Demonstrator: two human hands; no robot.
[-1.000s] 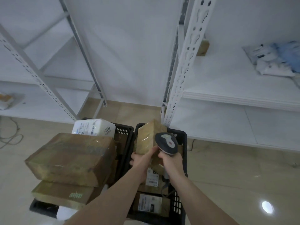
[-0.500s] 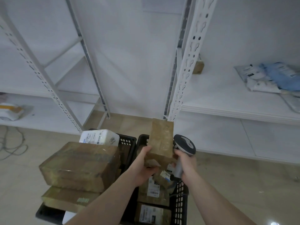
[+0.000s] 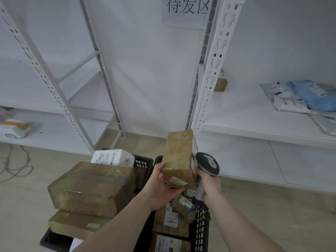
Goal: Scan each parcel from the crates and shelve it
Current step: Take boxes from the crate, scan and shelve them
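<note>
Nearest, at the bottom edge: two black crates side by side on the floor. Right crate (image 3: 200,231) packed with small labelled cardboard parcels (image 3: 170,218). Left crate (image 3: 143,163) heaped above its rim with two large taped brown boxes, the upper box (image 3: 92,188) lying on the lower box (image 3: 72,224), and a white labelled parcel (image 3: 113,158) at the far end.

Above the right crate, left hand (image 3: 161,188) cupped under and around the near end of a brown taped parcel (image 3: 179,158), thumb up its left face, fingers curled beneath, parcel held upright and tilted slightly away. Right hand (image 3: 211,184) wrapped round the grip of a grey handheld scanner (image 3: 208,163), head of the scanner just beside the parcel's right face; touching or a little apart, hard to say from this angle.

Further off, tiled floor, with a loose cable (image 3: 14,168) at far left. Then white slotted-post shelving: a left rack (image 3: 54,88) with a pale packet (image 3: 15,127) on a low shelf, and a right rack (image 3: 254,122) with a small brown box (image 3: 221,82) near its post and white and blue mailer bags (image 3: 298,97) at far right.

Farthest, on the white wall between the racks, a paper sign (image 3: 185,11) with three large characters.
</note>
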